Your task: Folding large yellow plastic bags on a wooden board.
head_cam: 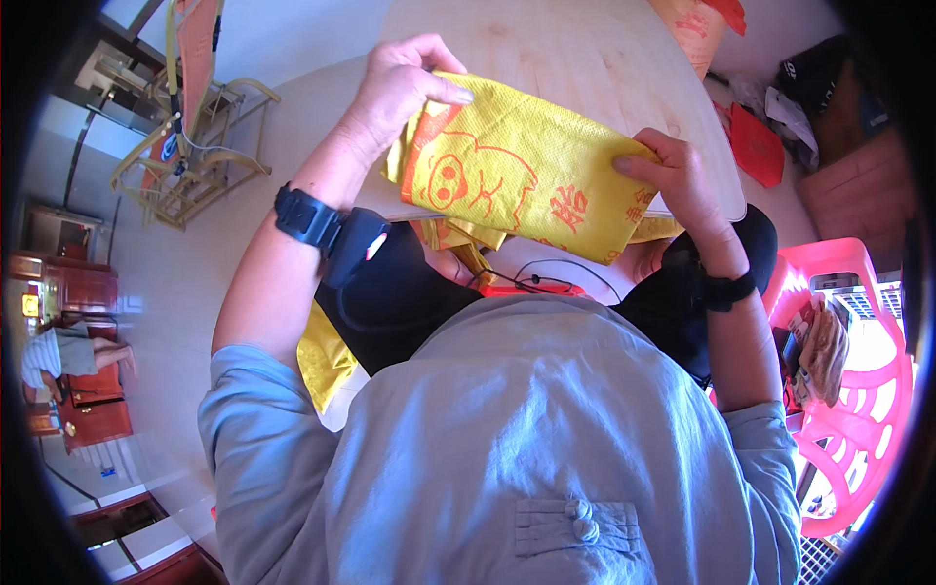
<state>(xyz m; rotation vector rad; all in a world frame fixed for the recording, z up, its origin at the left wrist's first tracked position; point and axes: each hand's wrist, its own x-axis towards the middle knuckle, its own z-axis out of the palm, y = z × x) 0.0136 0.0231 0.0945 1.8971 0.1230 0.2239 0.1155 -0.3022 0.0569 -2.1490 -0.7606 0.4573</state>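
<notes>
A folded yellow woven plastic sack (pixel 526 168) is stretched between my two hands, over the near edge of a wooden table (pixel 556 44). Red printing on it shows a pig's outline and some characters. My left hand (pixel 409 77) pinches its upper left corner between thumb and fingers. At the right end, my right hand (pixel 669 168) grips the upper edge with the thumb on the front face. More yellow sack material (pixel 468 238) shows below the table edge, between my legs. Another yellow piece (pixel 322 358) lies low beside my left leg.
A pink plastic chair (pixel 855 252) with cloth items on it stands at my right. Beyond the table's right edge are a red bag (pixel 757 146) and a printed bucket-like container (pixel 691 29). A reclining chair frame (pixel 194 146) stands at left. Farther left, a person (pixel 69 358) bends near red-brown cabinets.
</notes>
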